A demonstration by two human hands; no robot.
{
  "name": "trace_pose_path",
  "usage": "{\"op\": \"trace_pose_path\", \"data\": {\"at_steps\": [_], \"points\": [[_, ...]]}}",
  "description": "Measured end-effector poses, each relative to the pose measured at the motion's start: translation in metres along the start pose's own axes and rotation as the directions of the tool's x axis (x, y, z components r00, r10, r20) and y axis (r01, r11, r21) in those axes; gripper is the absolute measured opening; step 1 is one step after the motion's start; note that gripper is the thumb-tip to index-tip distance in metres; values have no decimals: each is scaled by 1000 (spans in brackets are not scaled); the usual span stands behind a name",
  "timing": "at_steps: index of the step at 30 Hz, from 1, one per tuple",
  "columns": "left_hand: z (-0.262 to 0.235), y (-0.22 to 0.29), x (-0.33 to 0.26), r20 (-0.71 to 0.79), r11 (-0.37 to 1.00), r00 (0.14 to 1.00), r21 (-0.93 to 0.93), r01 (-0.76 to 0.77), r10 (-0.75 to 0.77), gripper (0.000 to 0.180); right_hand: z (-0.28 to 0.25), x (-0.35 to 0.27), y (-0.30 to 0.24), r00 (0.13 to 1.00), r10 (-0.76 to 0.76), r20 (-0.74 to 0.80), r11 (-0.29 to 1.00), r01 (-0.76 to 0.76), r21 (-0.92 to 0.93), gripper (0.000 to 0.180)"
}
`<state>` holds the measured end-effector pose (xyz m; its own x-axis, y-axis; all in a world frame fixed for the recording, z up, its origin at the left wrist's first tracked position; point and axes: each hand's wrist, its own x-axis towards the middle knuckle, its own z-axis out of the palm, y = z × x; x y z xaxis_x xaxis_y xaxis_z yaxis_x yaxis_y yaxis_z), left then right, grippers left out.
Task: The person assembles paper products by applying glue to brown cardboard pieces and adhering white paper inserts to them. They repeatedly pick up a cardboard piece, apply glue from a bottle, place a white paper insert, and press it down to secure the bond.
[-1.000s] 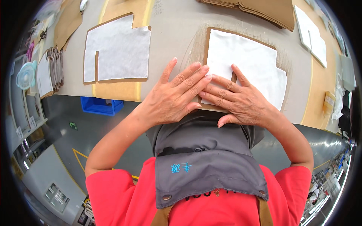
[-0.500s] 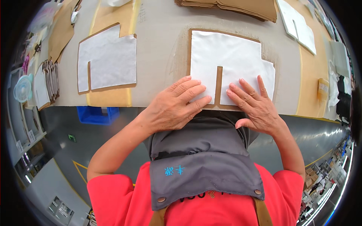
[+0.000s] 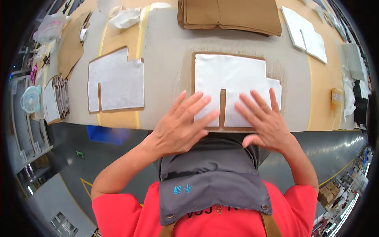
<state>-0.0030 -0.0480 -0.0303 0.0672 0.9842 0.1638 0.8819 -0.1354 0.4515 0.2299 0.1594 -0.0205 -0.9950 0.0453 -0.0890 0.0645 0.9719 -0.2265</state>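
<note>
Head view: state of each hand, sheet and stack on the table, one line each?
left hand: open, flat, fingers on the white sheet's near edge
right hand: open, flat, fingers spread on the same sheet
white sheet: lying flat on a brown cardboard backing, slot at the near edge
second white sheet: flat, untouched, to the left
brown cardboard stack: piled flat at the far edge

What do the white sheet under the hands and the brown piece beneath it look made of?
The white sheet looks like soft matte fabric or felt-like padding: no shine, a faintly fuzzy face, cleanly cut notches. The brown piece looks like flat cardboard: dull tan, stiff straight edges framing the sheet and showing through its slot. Both the left hand and the right hand lie flat on them.
</note>
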Motion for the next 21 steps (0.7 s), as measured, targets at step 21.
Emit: {"op": "trace_pose_path", "data": {"at_steps": [21], "points": [[39, 9, 33, -70, 877, 903, 216, 428, -424, 74, 38, -7, 1, 703, 693, -164, 706, -707, -47, 92]]}}
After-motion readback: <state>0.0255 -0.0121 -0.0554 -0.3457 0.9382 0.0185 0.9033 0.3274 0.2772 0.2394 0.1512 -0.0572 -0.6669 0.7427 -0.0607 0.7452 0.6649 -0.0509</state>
